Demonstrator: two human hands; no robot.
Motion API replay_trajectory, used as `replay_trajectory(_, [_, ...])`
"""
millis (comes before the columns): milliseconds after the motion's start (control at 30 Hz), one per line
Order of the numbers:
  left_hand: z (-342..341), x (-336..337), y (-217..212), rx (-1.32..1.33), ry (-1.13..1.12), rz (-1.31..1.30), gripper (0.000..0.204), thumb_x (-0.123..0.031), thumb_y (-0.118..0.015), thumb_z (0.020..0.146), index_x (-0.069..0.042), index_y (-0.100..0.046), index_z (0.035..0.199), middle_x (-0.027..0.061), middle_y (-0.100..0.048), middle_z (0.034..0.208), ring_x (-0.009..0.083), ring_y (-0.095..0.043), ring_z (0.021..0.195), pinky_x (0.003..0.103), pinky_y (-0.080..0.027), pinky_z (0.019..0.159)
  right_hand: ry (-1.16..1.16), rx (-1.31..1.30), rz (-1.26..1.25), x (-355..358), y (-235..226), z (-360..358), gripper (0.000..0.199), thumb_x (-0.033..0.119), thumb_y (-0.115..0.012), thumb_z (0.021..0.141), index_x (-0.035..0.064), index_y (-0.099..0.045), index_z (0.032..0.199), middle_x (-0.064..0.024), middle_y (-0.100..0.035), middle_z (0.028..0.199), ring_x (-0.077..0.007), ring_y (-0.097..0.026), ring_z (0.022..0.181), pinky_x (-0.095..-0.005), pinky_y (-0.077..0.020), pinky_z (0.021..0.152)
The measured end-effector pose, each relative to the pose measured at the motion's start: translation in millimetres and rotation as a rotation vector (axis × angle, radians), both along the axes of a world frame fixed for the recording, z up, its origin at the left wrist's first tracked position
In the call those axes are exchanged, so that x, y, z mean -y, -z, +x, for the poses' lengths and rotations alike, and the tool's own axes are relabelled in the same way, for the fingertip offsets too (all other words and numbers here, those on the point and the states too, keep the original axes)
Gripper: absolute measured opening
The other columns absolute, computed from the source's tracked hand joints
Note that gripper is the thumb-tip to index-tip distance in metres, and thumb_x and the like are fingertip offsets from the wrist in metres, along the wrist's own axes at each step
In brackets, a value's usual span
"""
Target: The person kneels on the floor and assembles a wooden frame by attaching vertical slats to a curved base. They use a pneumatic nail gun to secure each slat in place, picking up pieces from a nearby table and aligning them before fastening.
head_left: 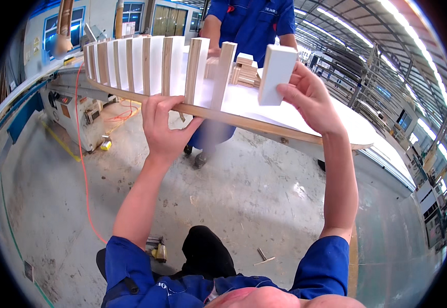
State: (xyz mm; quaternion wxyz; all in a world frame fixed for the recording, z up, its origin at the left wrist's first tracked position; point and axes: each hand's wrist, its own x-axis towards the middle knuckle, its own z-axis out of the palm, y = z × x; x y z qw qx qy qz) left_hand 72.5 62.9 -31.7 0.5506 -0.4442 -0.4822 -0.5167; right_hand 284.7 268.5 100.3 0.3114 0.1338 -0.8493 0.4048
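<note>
Board (305,120) under upright blocks (155,64), grey workshop floor (254,195), strip lights (401,19)

The white rectangular block (279,72) had smooth, matt-looking faces. Along the near edge of the long, round-ended white board (295,115), upright white slats (155,64) paired smooth faces with bare, layered wood edges. The blue short sleeves (323,264) were matt cloth; the grey concrete-looking floor (264,190) was scuffed and faintly glossy.

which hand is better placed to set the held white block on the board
Probably the right hand: it already holds the white block over the white board, while the left hand is at the board's edge, beside the standing blocks.
</note>
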Motion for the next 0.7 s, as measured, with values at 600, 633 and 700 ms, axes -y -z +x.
replay_trajectory(600, [72,12,-88,-0.298,0.351,-0.189,0.053,-0.011,-0.086,0.076,-0.004,-0.066,0.125,0.0144,-0.055,0.126,0.0292,-0.059,0.114,0.038,-0.052,0.093,-0.082,0.013,0.098,19,13,15,0.025,0.008,-0.059,0.106,0.0022,-0.047,0.127,-0.0095,-0.067,0.111,-0.0105,-0.064,0.104,-0.028,-0.0517,0.089])
replay_trajectory(633, [79,6,-94,-0.266,0.405,-0.232,0.051,-0.009,-0.084,0.077,-0.005,-0.067,0.125,0.0139,-0.058,0.123,0.0285,-0.062,0.11,0.037,-0.053,0.09,-0.089,0.02,0.112,21,13,14,0.025,0.007,-0.058,0.106,0.0026,-0.047,0.128,-0.0089,-0.067,0.11,-0.0104,-0.063,0.105,-0.0281,-0.051,0.088])
replay_trajectory(700, [89,-1,-104,-0.216,0.457,-0.303,0.047,-0.006,-0.082,0.079,-0.006,-0.069,0.124,0.0129,-0.062,0.118,0.0274,-0.066,0.104,0.036,-0.055,0.085,-0.064,0.054,0.136,21,11,18,0.027,0.008,-0.058,0.106,0.0027,-0.047,0.131,-0.0108,-0.067,0.114,-0.0115,-0.063,0.106,-0.0285,-0.0508,0.089])
